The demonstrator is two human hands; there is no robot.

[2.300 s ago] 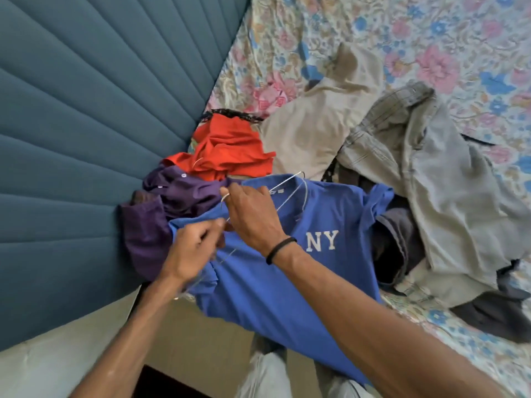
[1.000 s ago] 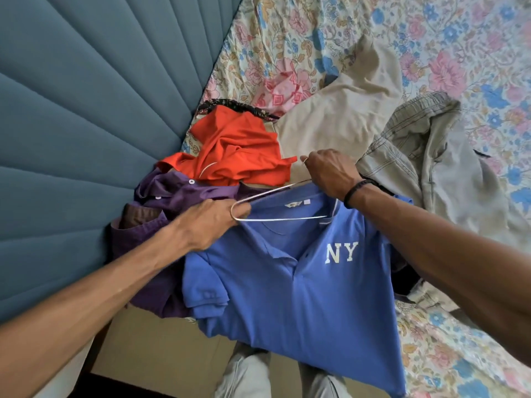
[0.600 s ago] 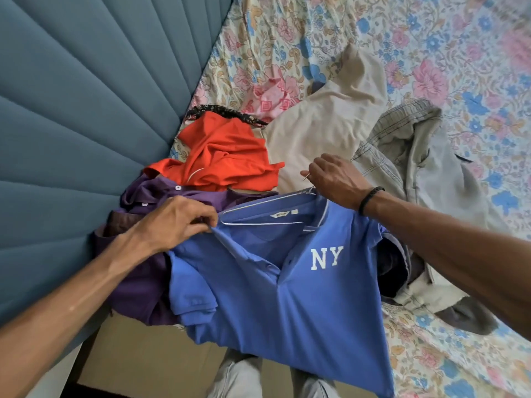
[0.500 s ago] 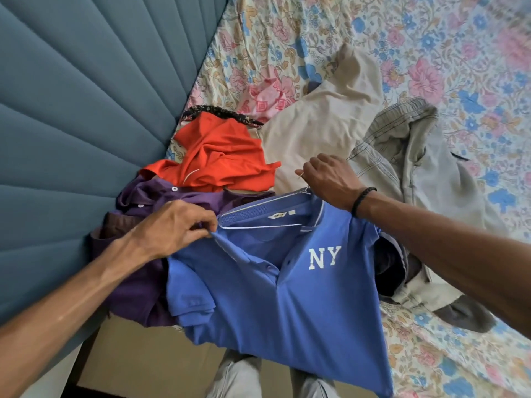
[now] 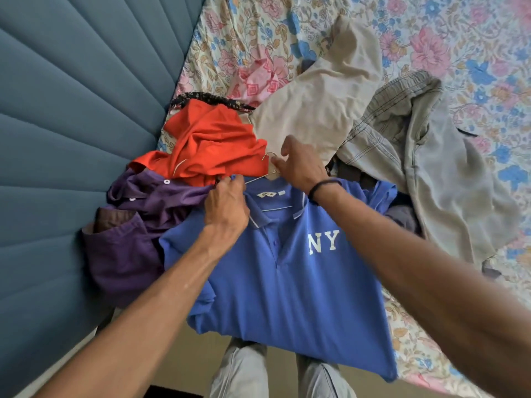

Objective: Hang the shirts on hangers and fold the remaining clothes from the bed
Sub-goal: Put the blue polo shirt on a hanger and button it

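A blue polo shirt with white "NY" letters lies front-up over the bed's edge, its hem hanging off. A thin wire hanger sits inside it, only the hook and neck showing above the collar. My left hand grips the collar's left side. My right hand pinches the hanger neck just above the collar. Behind the blue shirt lie an orange shirt and a purple button shirt.
A beige garment and grey-green trousers are spread on the floral bedsheet to the right. The padded teal headboard rises on the left. My legs show below the bed edge.
The hanger body has slid into the blue shirt; only the hook now sticks out. My left hand has moved right to the collar, and my right hand has moved toward the middle, onto the hanger neck.
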